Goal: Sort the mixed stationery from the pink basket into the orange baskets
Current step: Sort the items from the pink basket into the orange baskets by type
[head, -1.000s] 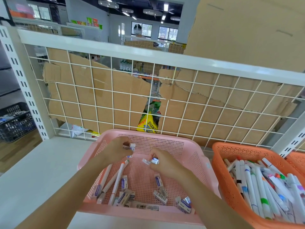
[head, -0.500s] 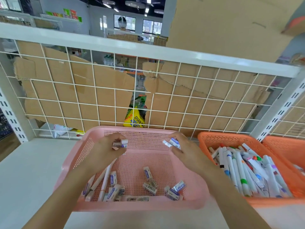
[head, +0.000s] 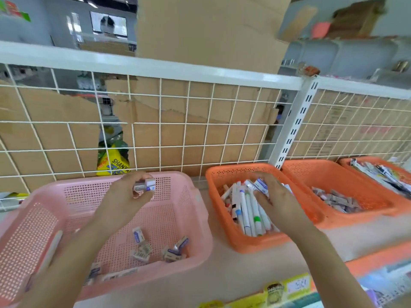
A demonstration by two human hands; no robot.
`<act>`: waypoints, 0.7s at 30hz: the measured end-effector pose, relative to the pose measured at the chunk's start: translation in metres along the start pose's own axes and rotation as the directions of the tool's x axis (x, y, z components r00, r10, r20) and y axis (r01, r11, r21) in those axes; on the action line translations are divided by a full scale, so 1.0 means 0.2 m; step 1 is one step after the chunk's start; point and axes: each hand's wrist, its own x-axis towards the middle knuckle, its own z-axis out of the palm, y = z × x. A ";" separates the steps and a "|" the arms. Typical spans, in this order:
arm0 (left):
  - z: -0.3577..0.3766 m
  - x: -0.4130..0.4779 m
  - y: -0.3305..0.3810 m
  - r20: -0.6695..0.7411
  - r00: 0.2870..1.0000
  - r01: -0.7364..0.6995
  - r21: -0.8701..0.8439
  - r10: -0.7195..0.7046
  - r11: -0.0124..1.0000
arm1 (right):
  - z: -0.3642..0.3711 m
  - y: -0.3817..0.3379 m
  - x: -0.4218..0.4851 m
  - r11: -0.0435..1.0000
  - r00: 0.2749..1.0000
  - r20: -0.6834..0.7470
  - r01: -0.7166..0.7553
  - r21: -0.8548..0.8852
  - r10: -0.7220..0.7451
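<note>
The pink basket (head: 191,210) sits at lower left with several small wrapped erasers (head: 142,252) and a marker (head: 52,247) on its floor. My left hand (head: 124,196) hovers above it, pinching erasers (head: 145,185) at the fingertips. My right hand (head: 275,196) is over the first orange basket (head: 222,210), which is full of white markers (head: 246,210), and it grips more erasers (head: 259,185). A second orange basket (head: 311,176) to the right holds a few erasers (head: 335,200).
A third orange basket (head: 347,162) with packaged items stands at the far right. A white wire grid (head: 160,130) backed with cardboard closes the shelf's rear. A white upright post (head: 293,127) stands behind the orange baskets. Price labels (head: 287,287) line the shelf's front edge.
My right hand has carried its erasers rightward out of the pink basket and over the marker basket. My left hand stays above the pink basket. The view has swung right.
</note>
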 end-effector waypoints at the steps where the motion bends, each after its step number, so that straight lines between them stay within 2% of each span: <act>1: 0.04 0.01 0.03 0.001 1.000 -0.009 0.001 0.009 1.000 | -0.04 0.04 -0.02 1.000 1.000 -0.019 -0.011 -0.008 0.011; 6: 0.24 0.05 0.23 0.006 0.998 -0.063 0.036 0.062 0.997 | -0.22 0.29 -0.14 0.997 0.994 -0.089 -0.070 -0.045 0.066; 14: 0.64 0.08 0.57 0.035 0.992 -0.116 -0.063 0.118 0.991 | -0.50 0.73 -0.33 0.986 0.979 -0.159 -0.146 -0.083 0.131; 21: 1.05 0.11 0.83 0.125 0.971 -0.196 -0.073 0.204 0.978 | -0.70 1.08 -0.44 0.978 0.969 -0.202 -0.170 -0.125 0.142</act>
